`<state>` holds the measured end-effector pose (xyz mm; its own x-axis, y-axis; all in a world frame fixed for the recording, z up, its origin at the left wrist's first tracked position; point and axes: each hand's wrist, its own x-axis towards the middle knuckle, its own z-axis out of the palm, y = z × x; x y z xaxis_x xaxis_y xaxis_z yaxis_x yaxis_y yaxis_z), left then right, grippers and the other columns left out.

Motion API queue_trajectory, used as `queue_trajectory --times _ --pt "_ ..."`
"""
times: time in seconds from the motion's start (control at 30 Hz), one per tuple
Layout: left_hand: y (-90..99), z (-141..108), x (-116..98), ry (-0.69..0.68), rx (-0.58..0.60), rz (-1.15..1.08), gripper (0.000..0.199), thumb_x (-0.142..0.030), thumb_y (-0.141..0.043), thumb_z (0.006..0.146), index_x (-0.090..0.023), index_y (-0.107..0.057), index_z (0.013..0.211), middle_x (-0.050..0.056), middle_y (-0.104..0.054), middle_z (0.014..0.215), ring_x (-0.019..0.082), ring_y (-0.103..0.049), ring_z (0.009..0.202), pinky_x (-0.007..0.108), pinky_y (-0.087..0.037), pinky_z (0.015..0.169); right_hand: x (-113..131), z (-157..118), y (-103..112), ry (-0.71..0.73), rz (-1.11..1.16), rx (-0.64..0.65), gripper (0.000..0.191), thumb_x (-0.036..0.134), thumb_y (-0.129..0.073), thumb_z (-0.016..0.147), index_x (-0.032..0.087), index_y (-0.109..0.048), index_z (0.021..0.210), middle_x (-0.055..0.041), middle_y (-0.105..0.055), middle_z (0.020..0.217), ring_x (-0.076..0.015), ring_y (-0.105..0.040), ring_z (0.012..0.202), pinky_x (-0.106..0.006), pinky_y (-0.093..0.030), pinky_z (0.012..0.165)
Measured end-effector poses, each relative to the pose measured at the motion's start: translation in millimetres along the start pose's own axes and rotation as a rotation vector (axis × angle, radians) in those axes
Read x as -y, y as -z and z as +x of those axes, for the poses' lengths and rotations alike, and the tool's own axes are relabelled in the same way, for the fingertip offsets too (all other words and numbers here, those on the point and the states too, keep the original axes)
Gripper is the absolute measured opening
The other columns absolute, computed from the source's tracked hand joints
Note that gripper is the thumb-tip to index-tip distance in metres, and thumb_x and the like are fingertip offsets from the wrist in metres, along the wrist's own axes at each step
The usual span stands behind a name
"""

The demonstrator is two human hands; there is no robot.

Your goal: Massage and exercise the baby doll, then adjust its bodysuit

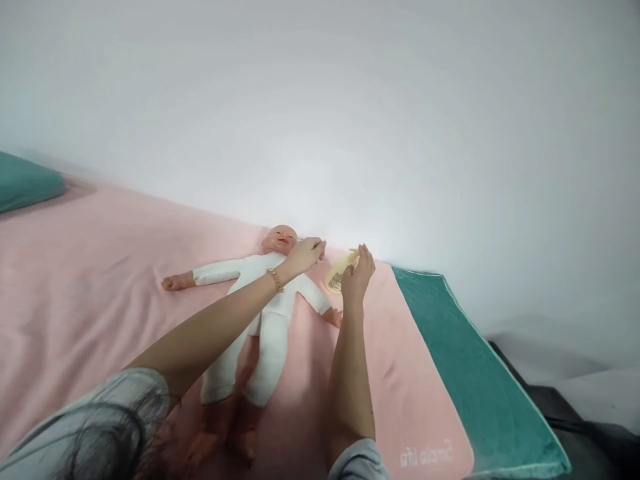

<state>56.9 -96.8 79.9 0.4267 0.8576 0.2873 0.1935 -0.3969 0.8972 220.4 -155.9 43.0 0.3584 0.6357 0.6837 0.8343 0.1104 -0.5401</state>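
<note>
A baby doll (271, 283) in a white outfit lies on its back on the pink blanket (115, 240), arms spread and legs toward me. My left hand (306, 255) reaches across its chest, beside the head, with the fingers curled together; whether anything is in them is hidden. To the right of the doll, my right hand (359, 275) is closed around the side of a pale yellow bottle (334, 279). This bottle leans, its barcode label faces me, and its pump-like top is partly covered by the fingers.
Green fabric (450, 333) borders the blanket on the right, and a green pillow (27, 181) rests at the far left. Behind the bed rises a white wall (320, 120). Something dark (565, 407) stands past the right edge.
</note>
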Motion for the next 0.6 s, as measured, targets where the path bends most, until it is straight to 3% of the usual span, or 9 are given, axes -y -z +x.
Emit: queue_trajectory --times 0.07,0.13,0.27,0.4,0.6 --pt "-24.4 15.3 -4.1 0.008 0.004 -0.013 0.045 -0.038 -0.037 0.098 -0.017 -0.06 0.066 0.008 -0.068 0.071 0.019 -0.064 0.065 0.033 -0.05 0.069 -8.3 1.3 -5.3 0.003 0.005 0.035 0.066 0.012 -0.034 0.075 0.014 -0.049 0.139 -0.0122 -0.048 0.149 -0.0237 -0.028 0.147 -0.052 -0.02 0.122" --pt "-36.8 23.9 -4.2 0.011 -0.004 -0.033 0.043 -0.039 -0.038 0.101 -0.015 -0.066 0.08 0.008 -0.069 0.082 0.019 -0.067 0.078 0.033 -0.052 0.075 -15.8 -1.9 -10.0 -0.003 0.036 0.022 0.067 0.011 -0.033 0.074 0.013 -0.049 0.14 -0.0118 -0.048 0.149 -0.0224 -0.028 0.147 -0.051 -0.021 0.122" --pt "-36.1 24.4 3.3 0.009 -0.041 -0.069 0.027 -0.037 -0.055 0.099 -0.02 -0.063 0.117 0.009 -0.062 0.12 0.02 -0.063 0.103 0.038 -0.054 0.088 -23.2 -10.9 -15.7 0.019 0.097 -0.045 0.068 0.009 -0.031 0.075 0.017 -0.05 0.14 -0.0099 -0.05 0.148 -0.0201 -0.037 0.142 -0.048 -0.027 0.121" --pt "-43.1 19.2 6.5 0.005 -0.066 -0.101 0.031 -0.037 -0.053 0.099 -0.017 -0.062 0.121 0.008 -0.061 0.123 0.025 -0.062 0.109 0.041 -0.054 0.09 -23.2 -13.1 -15.7 0.037 0.096 -0.032 0.065 0.008 -0.034 0.078 0.018 -0.05 0.14 -0.0111 -0.049 0.149 -0.0221 -0.039 0.14 -0.05 -0.03 0.119" --pt "-83.5 30.2 -0.3 0.012 -0.104 -0.151 0.034 -0.036 -0.057 0.098 -0.015 -0.059 0.125 0.011 -0.06 0.125 0.024 -0.062 0.106 0.044 -0.055 0.089 -23.8 -15.8 -19.2 0.088 0.086 -0.023 0.058 0.015 -0.04 0.088 0.019 -0.044 0.145 -0.0142 -0.046 0.15 -0.0244 -0.043 0.138 -0.05 -0.039 0.113"
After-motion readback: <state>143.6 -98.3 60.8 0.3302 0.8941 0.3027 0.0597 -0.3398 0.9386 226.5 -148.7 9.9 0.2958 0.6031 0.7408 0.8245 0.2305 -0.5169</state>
